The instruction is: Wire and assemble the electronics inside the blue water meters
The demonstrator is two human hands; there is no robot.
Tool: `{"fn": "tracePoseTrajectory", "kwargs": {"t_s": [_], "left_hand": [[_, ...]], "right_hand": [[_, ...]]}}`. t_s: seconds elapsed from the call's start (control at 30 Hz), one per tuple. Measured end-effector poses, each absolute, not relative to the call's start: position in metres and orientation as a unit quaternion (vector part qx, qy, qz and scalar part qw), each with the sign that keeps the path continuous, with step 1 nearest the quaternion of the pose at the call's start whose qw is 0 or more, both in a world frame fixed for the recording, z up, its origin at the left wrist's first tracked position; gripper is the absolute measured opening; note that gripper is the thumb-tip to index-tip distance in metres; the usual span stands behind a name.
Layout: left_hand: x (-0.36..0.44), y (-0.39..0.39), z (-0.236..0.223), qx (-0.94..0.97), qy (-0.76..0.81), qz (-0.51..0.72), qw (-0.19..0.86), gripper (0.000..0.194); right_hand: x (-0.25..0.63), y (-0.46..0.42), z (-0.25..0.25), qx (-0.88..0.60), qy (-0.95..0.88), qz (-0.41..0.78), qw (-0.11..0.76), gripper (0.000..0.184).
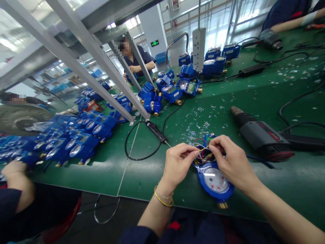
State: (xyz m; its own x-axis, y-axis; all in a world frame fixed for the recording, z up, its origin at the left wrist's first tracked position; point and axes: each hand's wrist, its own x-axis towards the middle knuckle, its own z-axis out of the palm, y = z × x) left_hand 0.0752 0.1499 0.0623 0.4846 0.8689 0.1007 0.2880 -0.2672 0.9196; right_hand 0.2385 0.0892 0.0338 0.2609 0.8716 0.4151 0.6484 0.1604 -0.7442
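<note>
In front of me on the green bench lies a blue water meter point(215, 181) with a round white dial and a brass end toward me. Its upper housing is uncovered, and thin coloured wires come out of it. My left hand point(179, 161) pinches a thin yellow wire point(203, 149) between thumb and fingertips, left of the housing. On the right side, my right hand point(228, 156) pinches the same yellow wire close to its other end. The wire runs between both sets of fingertips, just above the housing. Part of the circuit board is hidden behind my right fingers.
A heat gun point(264, 135) lies to the right, and a black electric screwdriver point(156, 131) with a looped cord at centre left. More blue meters point(172, 93) stand farther back and at left. A power strip point(198, 49) hangs above the bench. Co-workers sit at left, behind and at far right.
</note>
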Motion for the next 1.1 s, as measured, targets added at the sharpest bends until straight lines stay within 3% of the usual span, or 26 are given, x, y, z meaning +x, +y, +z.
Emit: {"fn": "tracePoseTrajectory", "kwargs": {"t_s": [0.43, 1.1], "left_hand": [[0.086, 0.142, 0.049, 0.629, 0.396, 0.268, 0.613, 0.022], [0.098, 0.139, 0.043, 0.678, 0.419, 0.3, 0.524, 0.023]], "right_hand": [[0.237, 0.09, 0.033, -0.625, -0.605, 0.125, 0.477, 0.011], [0.233, 0.094, 0.029, -0.61, -0.596, 0.154, 0.499, 0.014]]}}
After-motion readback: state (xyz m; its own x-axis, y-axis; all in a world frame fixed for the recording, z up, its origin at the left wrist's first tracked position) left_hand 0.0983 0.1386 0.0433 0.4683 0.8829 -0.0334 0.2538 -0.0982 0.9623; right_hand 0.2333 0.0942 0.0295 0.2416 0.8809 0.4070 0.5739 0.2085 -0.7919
